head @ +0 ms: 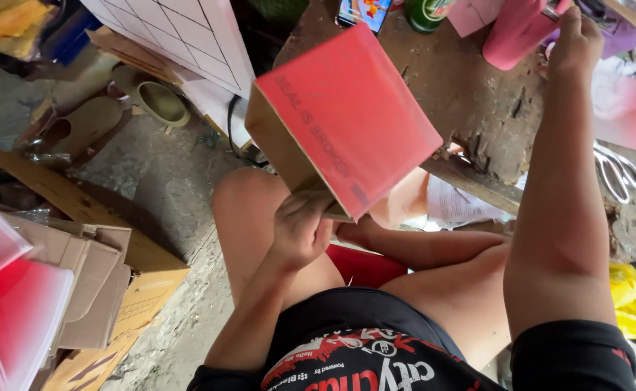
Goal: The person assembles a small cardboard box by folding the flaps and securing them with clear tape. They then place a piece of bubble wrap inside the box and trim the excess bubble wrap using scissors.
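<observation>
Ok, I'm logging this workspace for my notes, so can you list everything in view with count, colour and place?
open box: one, red outside, brown inside, held up at centre.
wooden table: one, worn brown, upper right.
scissors: one pair, pale handles, table's right edge.
green bottle: one, top centre on the table.
phone: one, bright screen, top centre.
pink roll: one, upper right on the table.
grid sheet: one, white, upper left.
flattened cardboard: several, brown, floor at left.
red sheets: a few, lower left corner.
sandals: a pair, tan, floor at upper left.
left hand: grips the box's lower corner.
right hand: reaches to the table's top right, at something small I cannot make out.
</observation>
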